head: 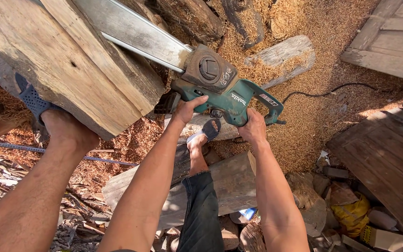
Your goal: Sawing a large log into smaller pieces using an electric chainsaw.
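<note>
I hold a teal electric chainsaw (pixel 220 86) with both hands. My left hand (pixel 186 110) grips its front handle and my right hand (pixel 253 128) is closed around the rear handle. The long grey bar (pixel 136 31) runs up and left, lying along the top of a large squared timber block (pixel 71 70). At the left, my bare leg ends in a blue sandal (pixel 31 99) pressed against that block. My other foot (pixel 204 135), in a dark sandal below a rolled denim trouser leg, rests on a pale log (pixel 232 179) under the saw.
Sawdust (pixel 313 42) covers the ground. A black power cord (pixel 332 89) trails right from the saw. Wooden panels (pixel 388 154) lie at right, a split log (pixel 285 56) behind the saw, and wood scraps with a yellow bag (pixel 350 214) at lower right.
</note>
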